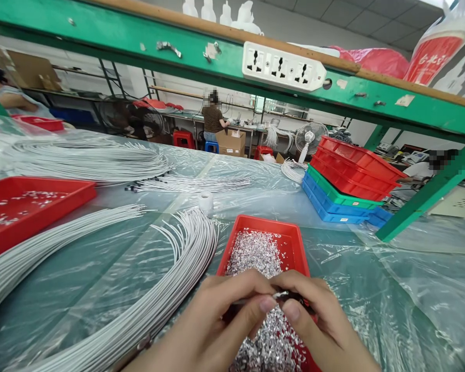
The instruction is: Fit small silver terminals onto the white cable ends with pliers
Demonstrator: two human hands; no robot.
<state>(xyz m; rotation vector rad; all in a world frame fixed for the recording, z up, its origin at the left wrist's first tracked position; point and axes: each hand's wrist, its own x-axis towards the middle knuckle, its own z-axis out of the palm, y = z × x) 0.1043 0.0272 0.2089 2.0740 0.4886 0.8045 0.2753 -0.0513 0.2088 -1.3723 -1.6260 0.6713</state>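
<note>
My left hand (232,305) and my right hand (320,310) meet over a red tray (302,248), thumbs and forefingers pinched close together. Between the fingertips shows a small, whitish-silver cable end (281,294); most of it is hidden by the fingers. Both hands are closed on it. Under and beyond the hands, the tray holds a heap of shiny silver foil scraps (256,250). To the left of my left hand curves a thick bundle of white cables (189,263), its loose ends pointing left.
More cable bundles (89,160) lie at the left and back. A second red tray (39,186) with scraps stands left. Stacked red, green and blue trays (344,175) stand right, near a green post (426,191). A green shelf beam (201,44) with a socket strip (282,67) crosses above.
</note>
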